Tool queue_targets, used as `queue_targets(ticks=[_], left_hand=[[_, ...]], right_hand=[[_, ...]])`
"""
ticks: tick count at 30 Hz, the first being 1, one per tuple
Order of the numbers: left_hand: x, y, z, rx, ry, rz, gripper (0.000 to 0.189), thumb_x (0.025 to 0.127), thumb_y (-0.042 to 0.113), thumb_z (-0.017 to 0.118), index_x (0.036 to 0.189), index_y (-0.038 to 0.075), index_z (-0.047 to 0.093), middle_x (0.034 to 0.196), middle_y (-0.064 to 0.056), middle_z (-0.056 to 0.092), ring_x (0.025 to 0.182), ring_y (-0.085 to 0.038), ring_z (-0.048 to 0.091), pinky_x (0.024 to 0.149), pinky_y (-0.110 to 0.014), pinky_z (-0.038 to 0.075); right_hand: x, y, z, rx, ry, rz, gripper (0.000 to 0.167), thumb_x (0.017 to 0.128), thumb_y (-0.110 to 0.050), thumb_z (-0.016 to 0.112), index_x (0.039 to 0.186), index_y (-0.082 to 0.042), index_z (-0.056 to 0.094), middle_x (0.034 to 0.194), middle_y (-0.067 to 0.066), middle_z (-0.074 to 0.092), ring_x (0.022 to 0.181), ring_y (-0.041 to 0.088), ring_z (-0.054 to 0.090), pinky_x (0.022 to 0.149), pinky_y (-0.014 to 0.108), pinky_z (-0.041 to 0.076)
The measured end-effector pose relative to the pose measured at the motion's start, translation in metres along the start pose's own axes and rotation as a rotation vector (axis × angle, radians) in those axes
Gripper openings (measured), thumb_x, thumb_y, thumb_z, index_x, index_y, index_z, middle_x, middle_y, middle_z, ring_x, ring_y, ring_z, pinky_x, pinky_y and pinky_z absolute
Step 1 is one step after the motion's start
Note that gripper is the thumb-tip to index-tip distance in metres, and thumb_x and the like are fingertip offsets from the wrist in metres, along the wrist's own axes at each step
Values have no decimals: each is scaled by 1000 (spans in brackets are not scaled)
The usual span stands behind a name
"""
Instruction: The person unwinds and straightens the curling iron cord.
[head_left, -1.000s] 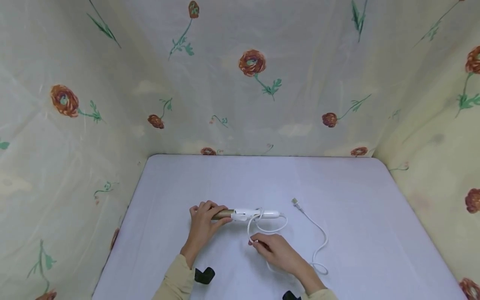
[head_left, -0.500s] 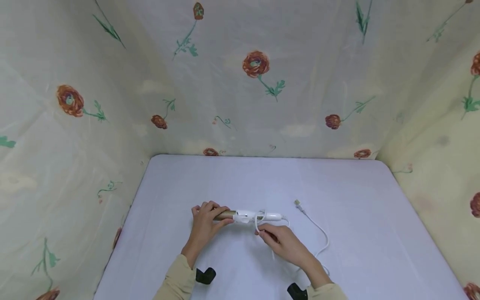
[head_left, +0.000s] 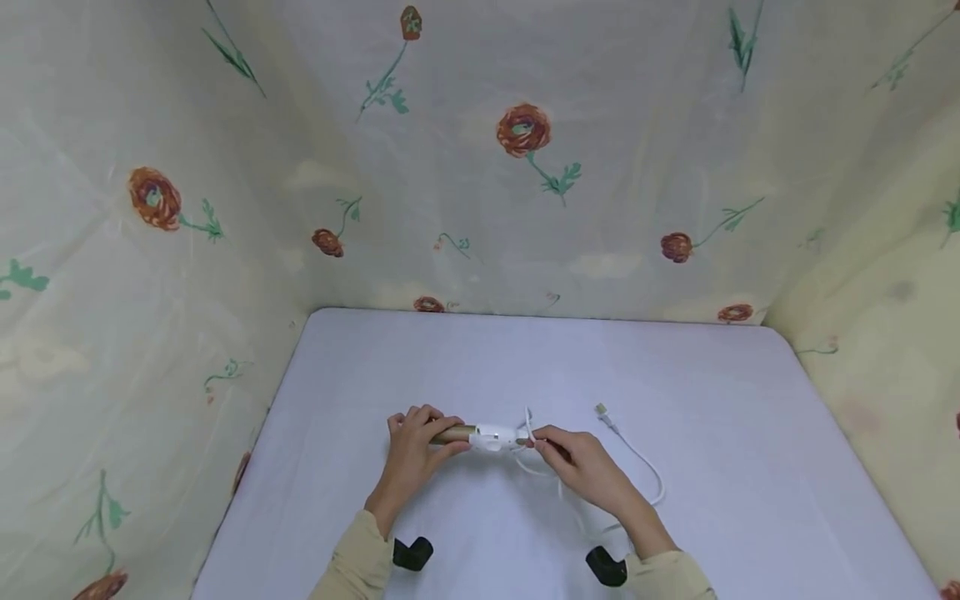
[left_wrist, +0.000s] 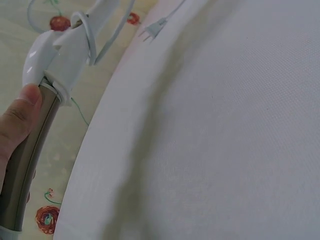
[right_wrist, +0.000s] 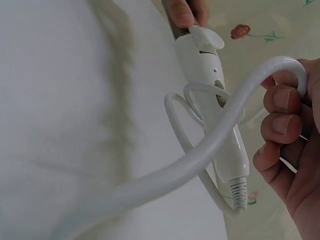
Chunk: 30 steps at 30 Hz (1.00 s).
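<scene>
My left hand [head_left: 415, 446] grips the bronze barrel of a white-handled curling iron [head_left: 491, 437], held level above the table. In the left wrist view the thumb lies along the barrel [left_wrist: 31, 155], near the handle. A white power cord [right_wrist: 210, 145] loops around the handle [right_wrist: 232, 155]. My right hand [head_left: 588, 471] pinches this cord beside the handle's tail end, its fingers [right_wrist: 281, 125] curled. From the head view, the right hand hides the end of the handle. The cord's two-prong plug [head_left: 602, 411] lies farther back to the right.
A white-covered table [head_left: 675, 358] lies under both hands, its far corners rounded. Flower-printed curtains [head_left: 525, 208] enclose it at the back and sides. Black wrist mounts [head_left: 606, 567] show at both sleeves. Part of the cord trails on the table beneath the right forearm.
My right hand has moved away from me and to the right, up to the handle, drawing the cord loop along. The left hand keeps its grip on the barrel. The head view has shifted slightly.
</scene>
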<state>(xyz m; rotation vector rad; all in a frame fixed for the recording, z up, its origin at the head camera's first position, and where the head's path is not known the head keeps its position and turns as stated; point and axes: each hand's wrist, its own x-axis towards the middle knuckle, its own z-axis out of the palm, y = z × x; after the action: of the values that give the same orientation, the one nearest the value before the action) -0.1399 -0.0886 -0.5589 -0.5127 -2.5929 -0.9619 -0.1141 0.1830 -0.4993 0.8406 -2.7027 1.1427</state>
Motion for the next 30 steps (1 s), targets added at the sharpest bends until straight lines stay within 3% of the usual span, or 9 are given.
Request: queue_targets(ticks=[7,13,21,30], left_hand=[[-1,-2,-2,10,-4,21,38,72,44,76,105,24,73,91,7,62,84,-13,51,86,-42,21],[-2,-3,-4,17,-4,31,37,72,45,75,104,26,72,91,6,61,86,-14,52,86,-42,22],[-2,-4,-5,-7,-35,10,37,73,46,74,104,26,72,93,6,61,87,-14,51,84,-42,22],[-2,-7,-8,-19,-68,-18,37,73,48,73,104,29,72,94,7,60,86,-12,49,83,-39,21]], right_hand=[[2,10,-3,-19,14,38,13,95,-13,56,101,-13,68,69,-10,58,54,-5,36,50,18,36],[5,17,-6,-23,6,88,14,96,-14,56,102,-12,68,74,-2,65,56,-3,39,52,19,38],[5,28,-9,-49,26,110,16,95,-13,56,105,-10,68,95,6,73,68,-2,53,62,21,47],[3,35,-14,-42,-20,150,20,97,-17,54,110,-10,67,99,4,72,70,-1,54,64,21,47]])
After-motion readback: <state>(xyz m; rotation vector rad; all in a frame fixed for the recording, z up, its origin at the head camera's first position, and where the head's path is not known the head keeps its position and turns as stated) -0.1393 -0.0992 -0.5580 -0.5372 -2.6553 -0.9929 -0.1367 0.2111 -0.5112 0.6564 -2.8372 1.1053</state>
